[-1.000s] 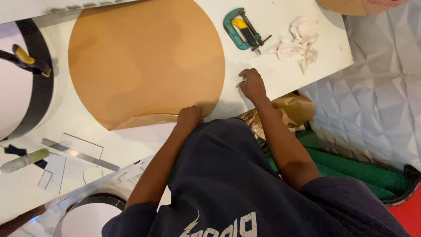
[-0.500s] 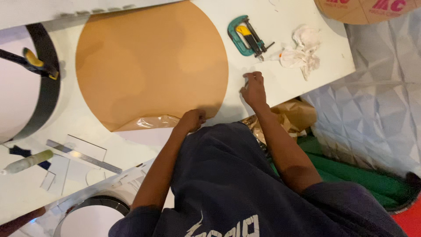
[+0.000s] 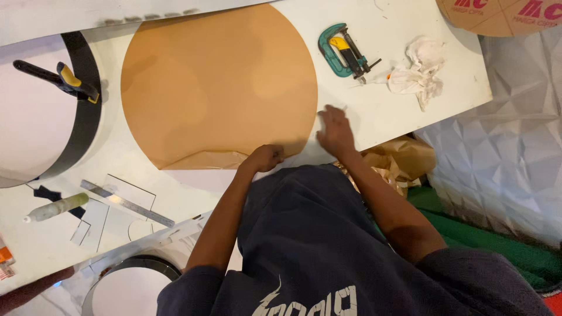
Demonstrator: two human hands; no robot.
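A large round brown disc [image 3: 216, 88] covered in brown paper lies flat on the white tabletop [image 3: 398, 111]. At its near edge the covering is lifted and wrinkled into a peeled flap [image 3: 205, 159]. My left hand [image 3: 264, 158] is curled into a fist, pinching the covering's edge right beside that flap. My right hand [image 3: 335, 130] rests flat on the white top just off the disc's right edge, fingers spread and slightly blurred, holding nothing I can see.
A green C-clamp [image 3: 345, 51] and crumpled white tissue [image 3: 417, 73] lie at the far right. A black-rimmed white disc [image 3: 41, 123] with a spring clamp [image 3: 61, 77] sits left. A steel ruler [image 3: 126, 203], a glue tube [image 3: 55, 207], crumpled brown paper [image 3: 398, 161] and a quilted white surface [image 3: 503, 164] surround me.
The view has shifted, so the disc sits more to the right in frame. My right hand has slid slightly nearer along the disc's edge. My left hand stays at the peeled flap.
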